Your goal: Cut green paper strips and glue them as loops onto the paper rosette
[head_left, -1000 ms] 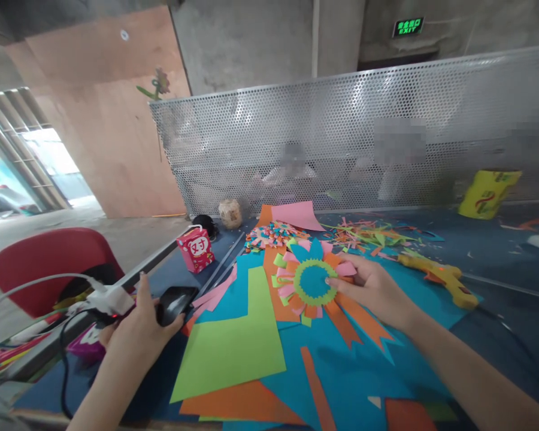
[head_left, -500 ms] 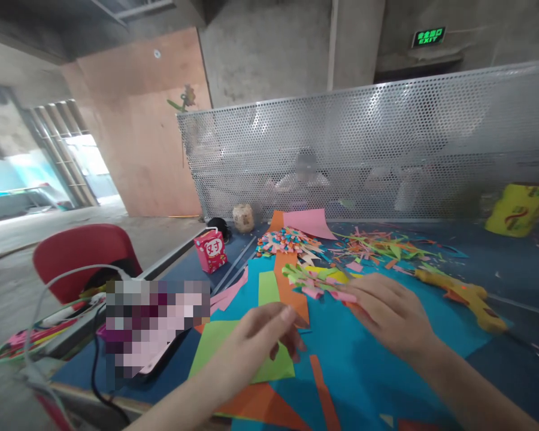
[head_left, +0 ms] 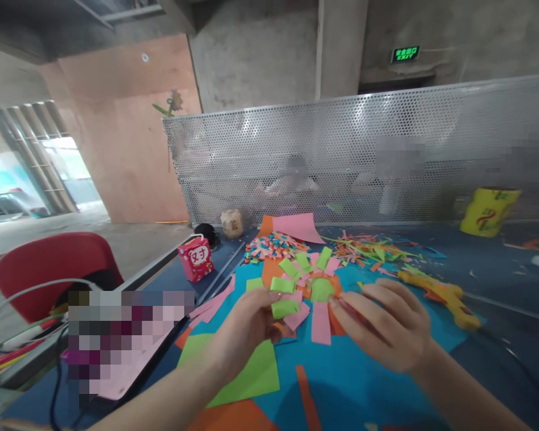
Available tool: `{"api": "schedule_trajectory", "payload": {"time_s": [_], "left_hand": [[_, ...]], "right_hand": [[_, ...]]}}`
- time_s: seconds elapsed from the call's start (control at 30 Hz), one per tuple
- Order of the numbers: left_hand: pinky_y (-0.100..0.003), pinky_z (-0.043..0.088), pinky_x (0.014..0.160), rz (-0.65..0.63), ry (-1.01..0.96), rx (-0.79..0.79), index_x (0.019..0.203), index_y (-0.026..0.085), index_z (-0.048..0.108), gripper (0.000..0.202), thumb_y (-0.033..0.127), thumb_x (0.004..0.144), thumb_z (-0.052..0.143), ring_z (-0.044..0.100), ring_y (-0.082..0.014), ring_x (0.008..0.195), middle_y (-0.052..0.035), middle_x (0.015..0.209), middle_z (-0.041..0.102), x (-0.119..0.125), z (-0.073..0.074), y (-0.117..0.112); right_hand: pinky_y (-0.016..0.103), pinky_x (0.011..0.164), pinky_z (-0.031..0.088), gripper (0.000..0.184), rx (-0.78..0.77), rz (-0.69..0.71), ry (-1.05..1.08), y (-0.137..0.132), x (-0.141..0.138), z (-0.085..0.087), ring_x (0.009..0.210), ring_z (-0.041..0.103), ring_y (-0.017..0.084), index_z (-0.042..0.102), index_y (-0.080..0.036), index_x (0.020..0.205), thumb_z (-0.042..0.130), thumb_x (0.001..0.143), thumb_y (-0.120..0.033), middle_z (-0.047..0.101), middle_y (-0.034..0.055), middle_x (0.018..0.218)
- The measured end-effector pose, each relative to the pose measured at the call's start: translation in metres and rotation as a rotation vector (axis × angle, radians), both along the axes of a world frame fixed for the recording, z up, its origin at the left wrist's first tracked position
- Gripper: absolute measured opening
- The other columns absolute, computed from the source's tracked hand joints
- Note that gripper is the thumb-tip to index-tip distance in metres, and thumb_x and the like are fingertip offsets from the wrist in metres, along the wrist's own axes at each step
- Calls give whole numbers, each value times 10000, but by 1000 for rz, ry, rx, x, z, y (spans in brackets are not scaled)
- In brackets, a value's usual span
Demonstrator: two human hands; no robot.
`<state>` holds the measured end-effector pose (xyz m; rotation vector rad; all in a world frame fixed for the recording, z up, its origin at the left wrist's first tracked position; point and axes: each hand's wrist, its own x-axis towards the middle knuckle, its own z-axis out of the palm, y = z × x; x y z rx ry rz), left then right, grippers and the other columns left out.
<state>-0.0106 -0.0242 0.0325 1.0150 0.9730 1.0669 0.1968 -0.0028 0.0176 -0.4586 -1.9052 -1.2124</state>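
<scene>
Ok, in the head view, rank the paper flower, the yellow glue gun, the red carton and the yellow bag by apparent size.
1. paper flower, held by both hands
2. yellow glue gun
3. yellow bag
4. red carton
The bag and carton look close, and the bag lies farther off, so that order is unsure.

A bare grey concrete wall (head_left: 256,60) with a square concrete pillar (head_left: 341,48) closes the far side, where a green lit exit sign (head_left: 405,54) glows above a dark doorway. A large brown plywood panel (head_left: 130,131) leans at left, beside a bright daylit opening with slatted bars (head_left: 36,155). The grey concrete floor (head_left: 94,233) runs past a red plastic chair back (head_left: 49,269). A perforated silver metal screen (head_left: 363,155) backs the blue-topped table (head_left: 512,269).
</scene>
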Motion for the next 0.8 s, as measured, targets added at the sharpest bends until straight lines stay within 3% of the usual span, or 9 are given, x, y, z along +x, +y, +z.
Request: {"api": "schedule_trajectory", "payload": {"time_s": [0.1,0.33,0.63,0.8], "left_hand": [[-244,332,478,-20,-97,-16,659,150,542,97,234,638,585,535,-110,476,8,616,550,0,1,3],[-229,369,453,92,-122,-91,597,163,518,128,156,571,643,517,-92,424,63,508,489,3,-6,7],[-198,402,459,36,-92,-43,613,152,598,66,134,589,657,538,-76,471,45,546,544,0,-12,11],[-207,415,464,80,-92,-74,608,159,595,78,120,574,653,545,-84,465,48,555,549,0,-9,10]], "right_hand": [[314,644,452,87,29,39,34,2,-1,0,672,546,145,625,-252,766,644,704,-195,656,-34,698],[333,627,440,103,5,59,31,5,-2,-3,689,528,162,637,-200,794,648,691,-191,644,-10,726],[336,613,428,131,-9,45,-7,5,-3,-2,696,521,169,641,-200,805,664,678,-219,638,-3,752],[330,634,431,98,0,20,-19,3,-4,-3,685,522,157,641,-225,793,645,696,-239,642,-23,728]]}}
